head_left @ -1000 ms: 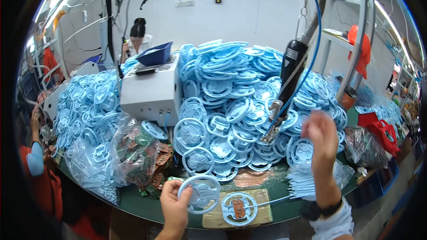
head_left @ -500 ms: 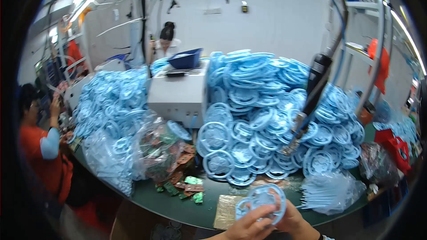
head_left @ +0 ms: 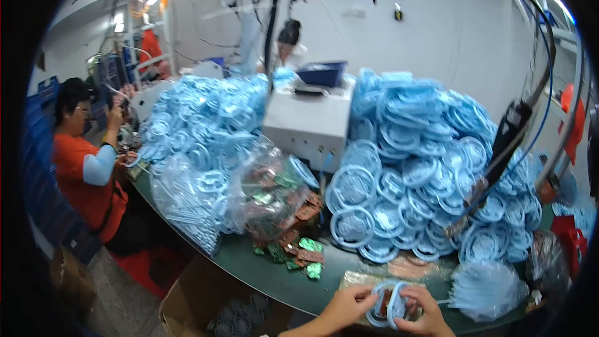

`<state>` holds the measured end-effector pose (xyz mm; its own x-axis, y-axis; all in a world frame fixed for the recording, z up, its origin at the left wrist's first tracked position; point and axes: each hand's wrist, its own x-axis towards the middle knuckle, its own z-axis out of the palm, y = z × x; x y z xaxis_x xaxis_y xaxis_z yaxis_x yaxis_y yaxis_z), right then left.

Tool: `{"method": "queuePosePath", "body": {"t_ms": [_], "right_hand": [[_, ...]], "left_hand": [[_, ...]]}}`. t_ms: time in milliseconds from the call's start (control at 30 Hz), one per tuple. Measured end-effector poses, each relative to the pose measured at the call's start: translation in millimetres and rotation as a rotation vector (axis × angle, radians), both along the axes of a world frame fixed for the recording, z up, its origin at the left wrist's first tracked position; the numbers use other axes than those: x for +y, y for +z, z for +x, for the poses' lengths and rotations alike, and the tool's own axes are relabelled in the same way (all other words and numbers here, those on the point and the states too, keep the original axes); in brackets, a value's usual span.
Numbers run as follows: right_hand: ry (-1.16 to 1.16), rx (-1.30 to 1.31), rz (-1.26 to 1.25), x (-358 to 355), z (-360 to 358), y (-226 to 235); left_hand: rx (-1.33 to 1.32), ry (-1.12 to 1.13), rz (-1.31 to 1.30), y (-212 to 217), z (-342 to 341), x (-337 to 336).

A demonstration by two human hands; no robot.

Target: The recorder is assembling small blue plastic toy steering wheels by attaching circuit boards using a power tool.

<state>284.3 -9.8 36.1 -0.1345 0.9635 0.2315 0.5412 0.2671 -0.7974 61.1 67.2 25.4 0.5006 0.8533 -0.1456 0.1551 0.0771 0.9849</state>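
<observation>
At the lower edge of the view, a light blue plastic ring (head_left: 388, 304) sits upright between both hands, just above the green surface (head_left: 274, 274) and over a clear bag of brownish parts (head_left: 399, 268) lying flat there. The left hand (head_left: 346, 307) closes its fingers around the ring's left rim; the right hand (head_left: 419, 313) grips the right rim, thumb across the front. Both are closed on this one piece, and a small dark reddish part shows inside the ring, though whether it is seated cannot be told.

As a judgement, the work looks early or midway: only one ring is in hand, while a great heap of the same blue rings (head_left: 430, 168) rises behind it, filling the right half of the surface, and a second heap (head_left: 206, 118) stands to the left. Which heap holds pieces already worked on cannot be told.

A hanging black power screwdriver (head_left: 505, 143) dangles on its cable in front of the right heap, untouched. A grey metal box (head_left: 309, 126) stands between the heaps, with a dark blue tray (head_left: 321, 73) on top. A clear bag of small green and brown circuit boards (head_left: 274, 200) spills onto the surface nearby, and a bag of pale blue strips (head_left: 486, 290) lies just right of the hands. At the far left, a seated co-worker in an orange top (head_left: 81, 162) works on something small; a cardboard box (head_left: 212, 302) stands below the surface's edge.
</observation>
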Motion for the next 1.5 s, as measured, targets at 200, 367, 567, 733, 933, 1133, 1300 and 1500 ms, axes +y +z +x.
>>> {"method": "queuePosePath", "body": {"t_ms": [200, 367, 567, 733, 933, 1133, 1300, 1500], "right_hand": [[0.051, -0.241, 0.332, 10.7, -21.0, 46.6], [0.125, -0.302, 0.308, 4.0, -30.5, 68.3], [0.168, -0.329, 0.346, -1.6, -32.0, 68.9], [0.178, -0.331, 0.366, -2.5, -31.7, 70.8], [0.198, -0.283, 0.511, 4.8, -30.3, 79.0], [0.188, -0.403, 0.439, -5.2, -27.6, 70.3], [0.283, -0.382, 0.518, -13.0, -38.5, 56.2], [-0.017, -0.043, 0.318, -11.2, -32.3, 47.8]], "left_hand": [[-0.493, -0.127, -0.581, 23.7, -25.0, 10.9], [-0.723, -0.195, -0.593, 24.3, -23.2, -3.2], [-0.699, -0.23, -0.543, 24.9, -26.0, -6.1], [-0.62, -0.224, -0.549, 36.9, -25.1, -6.4], [-0.589, -0.235, -0.562, 38.8, -21.0, -0.4], [-0.314, -0.151, -0.324, 59.0, -13.4, -8.9], [-0.119, -0.279, -0.223, 59.8, -30.6, -12.9], [-0.468, 0.102, -0.388, 62.3, -80.8, -18.5]]}}
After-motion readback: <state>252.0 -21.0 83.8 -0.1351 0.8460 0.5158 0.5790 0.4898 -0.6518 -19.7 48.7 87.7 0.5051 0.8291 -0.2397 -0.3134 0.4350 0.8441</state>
